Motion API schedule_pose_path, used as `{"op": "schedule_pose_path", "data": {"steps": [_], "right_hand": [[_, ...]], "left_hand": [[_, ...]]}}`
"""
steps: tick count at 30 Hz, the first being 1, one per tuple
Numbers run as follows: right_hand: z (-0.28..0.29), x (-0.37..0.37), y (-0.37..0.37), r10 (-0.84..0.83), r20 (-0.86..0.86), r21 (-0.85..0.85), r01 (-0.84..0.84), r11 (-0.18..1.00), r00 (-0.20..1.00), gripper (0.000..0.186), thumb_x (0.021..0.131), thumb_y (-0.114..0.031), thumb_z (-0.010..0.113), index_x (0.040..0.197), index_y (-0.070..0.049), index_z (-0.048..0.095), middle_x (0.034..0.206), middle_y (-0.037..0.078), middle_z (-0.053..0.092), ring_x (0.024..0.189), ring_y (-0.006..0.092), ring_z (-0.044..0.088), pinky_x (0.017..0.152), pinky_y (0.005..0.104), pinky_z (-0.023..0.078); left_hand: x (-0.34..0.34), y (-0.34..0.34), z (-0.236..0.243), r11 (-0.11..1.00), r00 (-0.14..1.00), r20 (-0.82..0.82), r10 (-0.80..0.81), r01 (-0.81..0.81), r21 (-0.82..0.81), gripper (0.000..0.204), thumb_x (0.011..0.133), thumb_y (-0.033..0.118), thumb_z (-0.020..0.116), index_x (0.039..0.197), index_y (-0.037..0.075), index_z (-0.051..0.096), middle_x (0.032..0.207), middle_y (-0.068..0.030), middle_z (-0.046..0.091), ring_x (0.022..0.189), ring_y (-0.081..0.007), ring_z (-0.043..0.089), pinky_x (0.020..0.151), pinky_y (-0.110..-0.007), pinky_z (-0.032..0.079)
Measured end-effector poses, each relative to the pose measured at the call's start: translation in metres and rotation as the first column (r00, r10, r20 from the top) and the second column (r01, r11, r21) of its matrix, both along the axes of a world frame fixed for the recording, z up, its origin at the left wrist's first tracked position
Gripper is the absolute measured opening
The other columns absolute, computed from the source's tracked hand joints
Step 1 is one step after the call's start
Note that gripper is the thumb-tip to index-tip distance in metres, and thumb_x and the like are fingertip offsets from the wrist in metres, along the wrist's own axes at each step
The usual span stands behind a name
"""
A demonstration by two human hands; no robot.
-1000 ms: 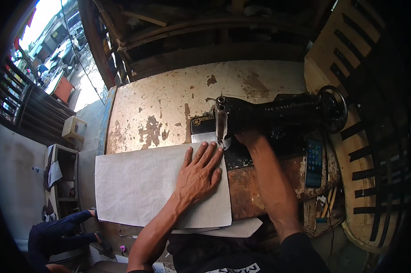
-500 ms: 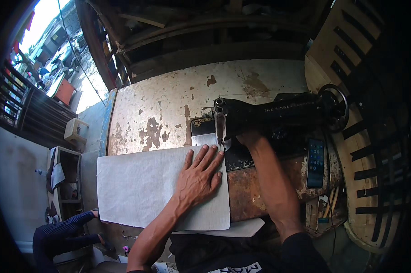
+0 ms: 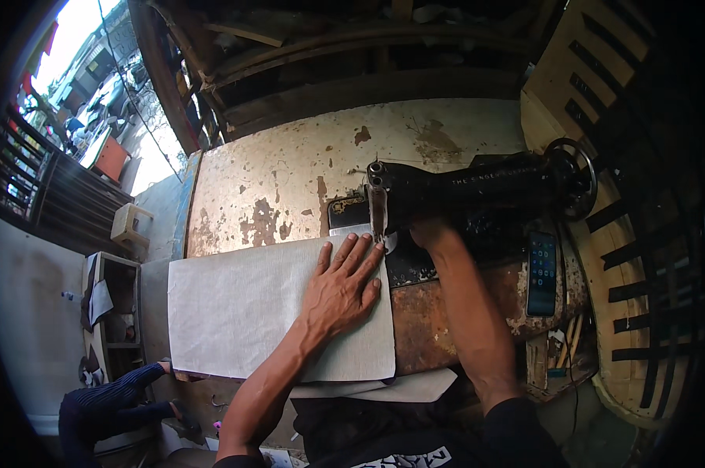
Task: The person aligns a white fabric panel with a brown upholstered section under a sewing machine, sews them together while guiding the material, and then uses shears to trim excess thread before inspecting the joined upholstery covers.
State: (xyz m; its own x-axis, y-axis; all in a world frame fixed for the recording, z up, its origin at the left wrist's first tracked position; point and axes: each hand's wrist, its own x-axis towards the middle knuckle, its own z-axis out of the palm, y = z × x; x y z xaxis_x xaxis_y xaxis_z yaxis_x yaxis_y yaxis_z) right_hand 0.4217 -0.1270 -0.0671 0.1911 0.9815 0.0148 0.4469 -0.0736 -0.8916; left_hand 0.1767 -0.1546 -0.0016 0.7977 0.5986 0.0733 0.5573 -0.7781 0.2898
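A large whitish textured sheet (image 3: pixel 235 312) lies at the left of a black sewing machine (image 3: pixel 477 179), its top right corner by the needle area. My left hand (image 3: pixel 341 285) rests flat on that sheet, fingers slightly apart and fingertips close to the presser foot (image 3: pixel 380 234). My right hand (image 3: pixel 434 232) reaches under the machine's arm to the right of the needle; its fingers are hidden. A second pale piece (image 3: pixel 419 386) shows below the sheet at the table's front edge.
Worn table (image 3: pixel 259 179); phone (image 3: pixel 541 273) at the right; slatted wooden panel (image 3: pixel 625 288) beyond it. At left are a stool (image 3: pixel 130 222), a small cabinet (image 3: pixel 118 304) and another person's legs (image 3: pixel 115 398). An opening to a street is at upper left.
The whole view has shifted a little. My left hand and the sheet under it have slid slightly forward, away from me. My right hand stays under the machine's arm.
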Motion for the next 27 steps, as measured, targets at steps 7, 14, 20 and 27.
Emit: {"op": "schedule_pose_path", "data": {"steps": [7, 14, 20, 27], "right_hand": [[0.085, -0.052, -0.092, -0.216, -0.047, -0.048, 0.214, 0.976, 0.975, 0.016, 0.097, -0.011, 0.064, 0.106, -0.003, 0.073, 0.088, 0.011, 0.074, 0.088, 0.0174, 0.072, 0.075, 0.0302, 0.054], [0.081, -0.081, -0.197, -0.135, 0.108, 0.208, 0.111, 0.972, 0.985, 0.018, 0.096, -0.016, 0.067, 0.108, -0.004, 0.072, 0.091, 0.013, 0.070, 0.081, 0.0294, 0.070, 0.072, 0.0368, 0.054], [0.076, -0.083, -0.213, -0.137, 0.039, 0.183, 0.128, 0.975, 0.990, 0.019, 0.094, -0.012, 0.068, 0.111, -0.005, 0.072, 0.087, 0.011, 0.066, 0.073, 0.0270, 0.065, 0.067, 0.0354, 0.053], [0.076, -0.102, -0.254, -0.052, 0.115, 0.228, 0.025, 0.973, 0.992, 0.020, 0.088, -0.014, 0.073, 0.107, -0.008, 0.074, 0.102, 0.009, 0.067, 0.096, 0.0277, 0.064, 0.085, 0.0386, 0.051]], "left_hand": [[-0.011, -0.001, -0.013, 0.995, 1.000, 0.008, -0.015, 0.014, 0.101, 0.057, 0.101, 0.031, 0.050, 0.156, 0.016, 0.040, 0.161, -0.0123, 0.036, 0.151, -0.0334, 0.029, 0.123, -0.056, 0.020], [-0.038, -0.089, 0.006, 0.995, 0.999, -0.003, -0.032, 0.032, -0.091, 0.053, 0.094, 0.024, 0.063, 0.145, 0.011, 0.054, 0.155, -0.0151, 0.045, 0.149, -0.0381, 0.033, 0.122, -0.055, 0.023], [-0.072, -0.111, 0.006, 0.984, 0.984, 0.105, -0.146, 0.156, -0.088, 0.038, 0.086, 0.030, 0.077, 0.122, 0.019, 0.072, 0.143, -0.0052, 0.060, 0.146, -0.0347, 0.041, 0.121, -0.063, 0.019], [-0.079, -0.108, 0.001, 0.971, 0.950, 0.306, -0.060, 0.126, -0.203, 0.023, 0.084, 0.011, 0.077, 0.107, 0.013, 0.075, 0.127, -0.0028, 0.071, 0.141, -0.0329, 0.048, 0.121, -0.061, 0.020]]}}
